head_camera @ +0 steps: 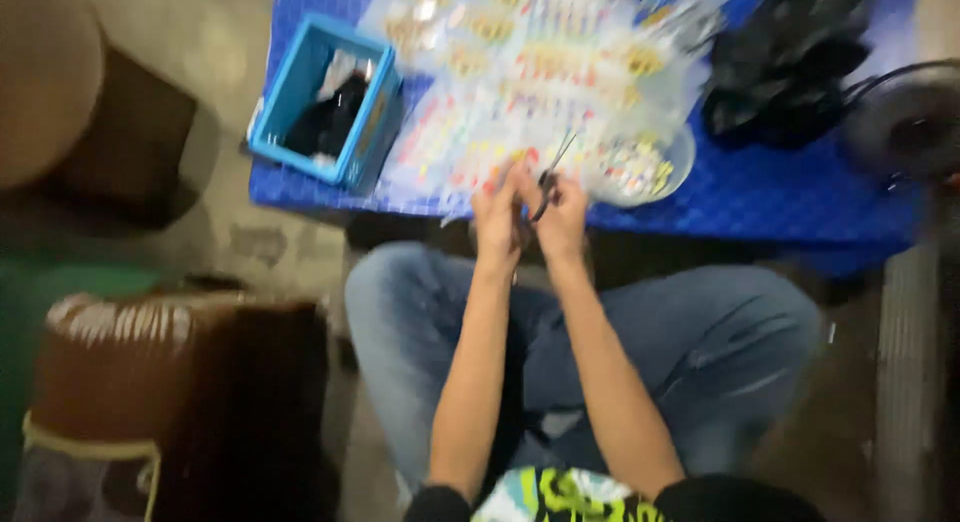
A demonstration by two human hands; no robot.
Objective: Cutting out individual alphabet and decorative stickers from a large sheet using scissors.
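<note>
A low table covered in a blue cloth [780, 197] runs across the top of the frame, above a dull grey floor, and the whole view is blurred. I sit cross-legged in blue jeans [720, 342], knees spread across the middle of the frame, with my forearms rising from the bottom centre to the table's near edge. My left hand [497, 217] and my right hand [562, 217] are close together just above centre, nearly touching, both curled around a thin dark tool [548, 182] that slants up and to the right between them; which fingers clamp it I cannot tell through the blur. The tool's tip points toward a round bowl of small coloured bits [640, 167], which sits just to the right of my right hand. Above my hands lies a clear plastic sheet with rows of small colourful pieces [520, 72]. A light blue box [290, 102] with dark contents stands at the upper left of the table, and a black bag [780, 72] at the upper right. A brown stool [170, 382] fills the lower left.
</note>
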